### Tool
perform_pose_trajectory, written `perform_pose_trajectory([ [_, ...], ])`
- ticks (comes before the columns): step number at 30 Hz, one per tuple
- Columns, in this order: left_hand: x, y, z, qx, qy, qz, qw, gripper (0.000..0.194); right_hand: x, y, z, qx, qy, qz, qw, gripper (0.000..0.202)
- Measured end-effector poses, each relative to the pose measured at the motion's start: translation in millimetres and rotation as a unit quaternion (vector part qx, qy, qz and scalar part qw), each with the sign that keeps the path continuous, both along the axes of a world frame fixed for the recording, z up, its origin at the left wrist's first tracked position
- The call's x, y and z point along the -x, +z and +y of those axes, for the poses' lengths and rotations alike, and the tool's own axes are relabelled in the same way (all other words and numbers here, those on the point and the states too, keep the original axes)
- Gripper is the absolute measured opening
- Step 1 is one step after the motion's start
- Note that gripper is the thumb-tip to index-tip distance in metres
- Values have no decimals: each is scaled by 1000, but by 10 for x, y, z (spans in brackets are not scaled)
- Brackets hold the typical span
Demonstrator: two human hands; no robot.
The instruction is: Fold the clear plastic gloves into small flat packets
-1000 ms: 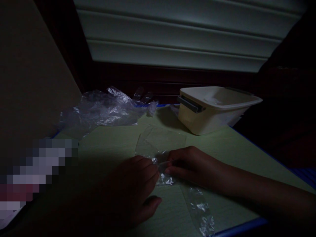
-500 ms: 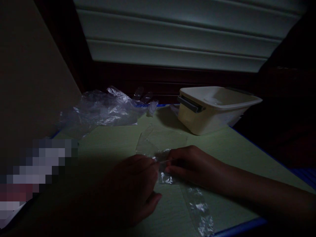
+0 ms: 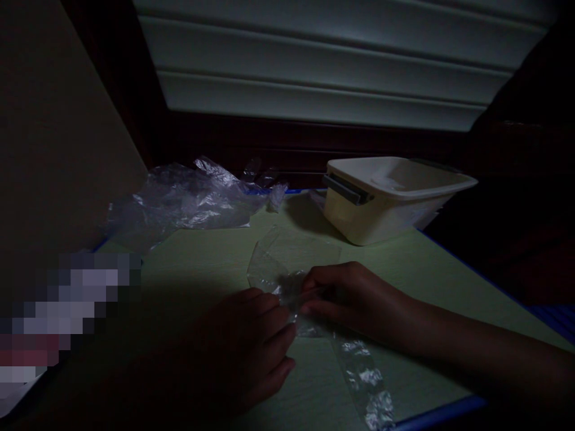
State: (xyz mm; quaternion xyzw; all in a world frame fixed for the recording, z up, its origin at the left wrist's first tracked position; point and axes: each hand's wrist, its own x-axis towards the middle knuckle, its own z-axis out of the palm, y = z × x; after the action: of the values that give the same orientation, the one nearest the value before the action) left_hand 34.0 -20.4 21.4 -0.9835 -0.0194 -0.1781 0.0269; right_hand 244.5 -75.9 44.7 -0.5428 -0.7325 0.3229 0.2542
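Note:
A clear plastic piece [image 3: 287,251], thin and see-through, lies on the pale green table between my hands, with a creased strip [image 3: 366,377] running down to the front edge. My right hand [image 3: 341,293] pinches part of the plastic between thumb and forefinger. Beside it, my left hand [image 3: 265,341] rests at the near left of the plastic, palm down, its fingers curled and a little apart. Its fingertips touch the plastic's edge; whether they grip it is too dark to make out.
A heap of crumpled clear plastic [image 3: 193,197] covers the table's back left. At the back right stands a cream bin [image 3: 381,215] with a grey handle and something whitish inside. The table [image 3: 197,257] has a blue edge. A blurred-out item lies at the left.
My left hand's fingers have spread and shifted slightly down, no longer bunched at the plastic's middle. The pinched plastic has moved slightly with my right hand, and the strip has shifted a little right.

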Motion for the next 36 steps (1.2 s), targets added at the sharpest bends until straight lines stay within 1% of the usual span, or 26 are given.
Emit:
perform_pose_trajectory([
  [4,-2,-12,10,-17,-8,5,1000,10,8,-7,1,-31,6,3,1000,3],
  [6,-1,-25,8,-19,-6,-5,1000,12,5,-28,2,-49,1,-17,999,2],
  [7,-1,-31,5,-18,-7,-9,1000,12,0,-43,4,-56,-3,-33,998,5],
  [9,-1,-38,-4,-17,-6,-9,1000,12,-11,-77,10,-78,-9,-77,994,16],
  [11,-5,-33,-14,-21,-3,-7,1000,12,-23,-112,18,-107,-16,-126,986,32],
  [13,-11,-14,-22,-30,-3,-27,999,14,-28,-139,25,-131,-21,-163,978,45],
  [15,-16,12,-24,-41,-5,-57,998,16,-23,-155,27,-142,-20,-182,973,51],
  [18,-19,44,-20,-45,-17,-74,996,14,0,-159,22,-150,-7,-186,971,48],
  [21,-17,44,-13,-33,-33,-63,997,11,16,-144,19,-160,-1,-194,968,34],
  [23,-18,36,-16,-25,-33,-57,998,14,11,-125,21,-185,-17,-209,960,25],
  [26,-23,28,-35,-31,-11,-62,998,21,-6,-89,21,-239,-40,-215,946,19],
  [28,-24,25,-48,-38,-6,-73,997,26,-4,-73,16,-261,-23,-200,944,13],
  [30,-20,17,-53,-39,-6,-87,995,29,13,-73,10,-255,14,-193,947,10],
  [32,-13,5,-50,-34,-6,-86,996,28,32,-90,12,-230,42,-214,948,9],
  [34,-7,-4,-41,-28,1,-66,997,24,39,-113,25,-205,39,-251,945,10],
  [36,-4,-4,-35,-22,4,-40,999,20,28,-129,46,-185,20,-282,941,11],
])
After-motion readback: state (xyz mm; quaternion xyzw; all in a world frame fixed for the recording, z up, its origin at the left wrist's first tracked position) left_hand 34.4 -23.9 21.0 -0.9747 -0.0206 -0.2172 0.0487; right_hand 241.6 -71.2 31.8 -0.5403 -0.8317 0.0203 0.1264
